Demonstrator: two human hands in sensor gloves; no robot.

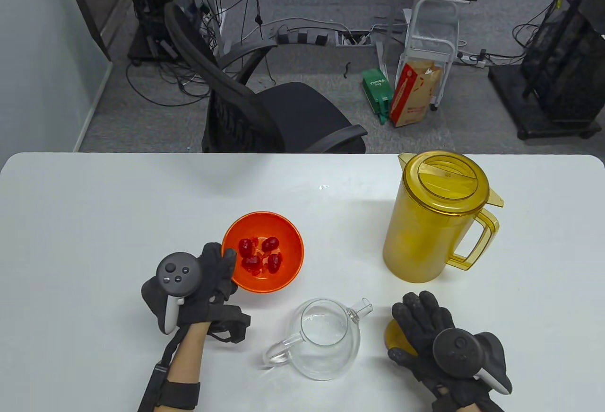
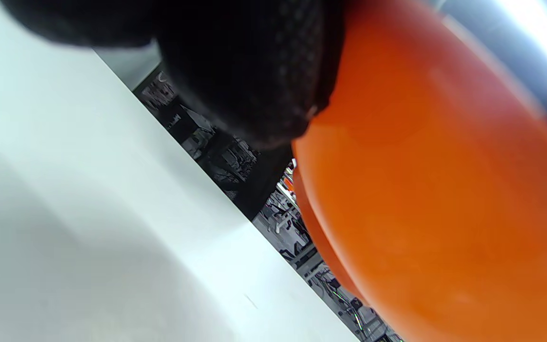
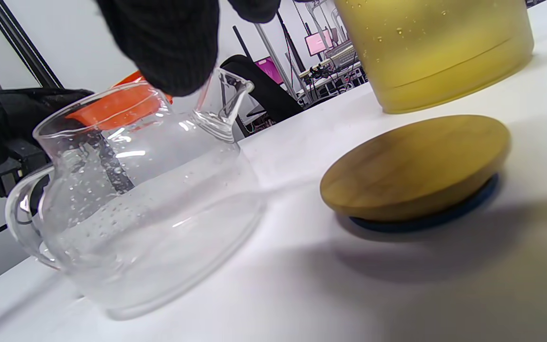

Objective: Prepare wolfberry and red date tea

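An orange bowl (image 1: 279,260) with several red dates (image 1: 259,253) sits left of centre; it fills the left wrist view (image 2: 435,190). My left hand (image 1: 212,275) grips its near-left rim. A clear glass teapot (image 1: 326,338) stands open near the front, also in the right wrist view (image 3: 150,213). Its round wooden lid (image 3: 416,166) lies on the table to its right, partly under my right hand (image 1: 425,331), which hovers over it with fingers spread. A yellow pitcher (image 1: 435,218) with a closed lid stands at the right.
The white table (image 1: 118,204) ends at a far edge, with a black office chair (image 1: 264,109) behind it. The pitcher's handle (image 1: 477,241) points toward the right front.
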